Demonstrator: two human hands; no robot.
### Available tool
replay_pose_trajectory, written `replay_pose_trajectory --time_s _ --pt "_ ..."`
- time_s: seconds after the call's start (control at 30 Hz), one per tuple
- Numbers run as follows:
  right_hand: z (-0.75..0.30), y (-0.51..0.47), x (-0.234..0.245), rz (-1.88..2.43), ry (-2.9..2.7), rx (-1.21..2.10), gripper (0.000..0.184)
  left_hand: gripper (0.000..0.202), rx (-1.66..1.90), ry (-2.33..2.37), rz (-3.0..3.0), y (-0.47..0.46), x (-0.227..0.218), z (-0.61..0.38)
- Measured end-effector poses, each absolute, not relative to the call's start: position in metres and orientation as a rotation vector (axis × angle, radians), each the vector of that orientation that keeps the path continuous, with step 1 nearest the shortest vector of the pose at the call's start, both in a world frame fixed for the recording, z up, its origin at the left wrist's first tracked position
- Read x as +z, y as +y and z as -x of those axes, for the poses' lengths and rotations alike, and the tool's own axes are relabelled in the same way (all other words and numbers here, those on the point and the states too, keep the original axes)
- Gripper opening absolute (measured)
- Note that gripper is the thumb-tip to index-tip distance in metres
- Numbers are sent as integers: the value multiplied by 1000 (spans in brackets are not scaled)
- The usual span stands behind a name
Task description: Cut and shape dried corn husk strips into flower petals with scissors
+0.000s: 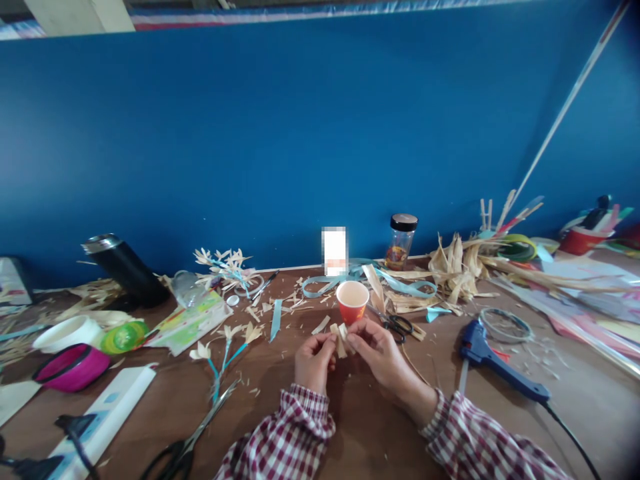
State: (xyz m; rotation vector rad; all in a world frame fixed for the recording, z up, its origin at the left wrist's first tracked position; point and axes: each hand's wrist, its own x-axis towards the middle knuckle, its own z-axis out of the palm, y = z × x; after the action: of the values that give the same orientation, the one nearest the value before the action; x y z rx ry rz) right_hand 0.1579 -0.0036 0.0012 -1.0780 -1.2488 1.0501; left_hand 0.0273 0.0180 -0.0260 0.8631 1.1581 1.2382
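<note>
Between my two hands is a short pale piece of dried corn husk. My left hand pinches its left side between thumb and fingers. The thumb and forefinger of my right hand close on its right side. Just beyond the fingers stands a red paper cup, upright with a pale inside. Black-handled scissors lie close behind my right hand. To the left of my left hand rest husk flowers on blue-wrapped stems, beside a second pair of scissors with its blades pointing away.
A blue glue gun with its cord lies at the right. A white power strip, a magenta bowl and a black flask are at the left. Dried husks, a lidded jar and blue ribbon lie along the blue partition.
</note>
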Motion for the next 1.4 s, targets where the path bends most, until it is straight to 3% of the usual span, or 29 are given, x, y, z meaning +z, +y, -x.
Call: replay_pose_trajectory --time_s 1.4 --pt "-156 -7 -3 1307 -1420 830 8 31 1146 1127 -976 13 -20 -29"
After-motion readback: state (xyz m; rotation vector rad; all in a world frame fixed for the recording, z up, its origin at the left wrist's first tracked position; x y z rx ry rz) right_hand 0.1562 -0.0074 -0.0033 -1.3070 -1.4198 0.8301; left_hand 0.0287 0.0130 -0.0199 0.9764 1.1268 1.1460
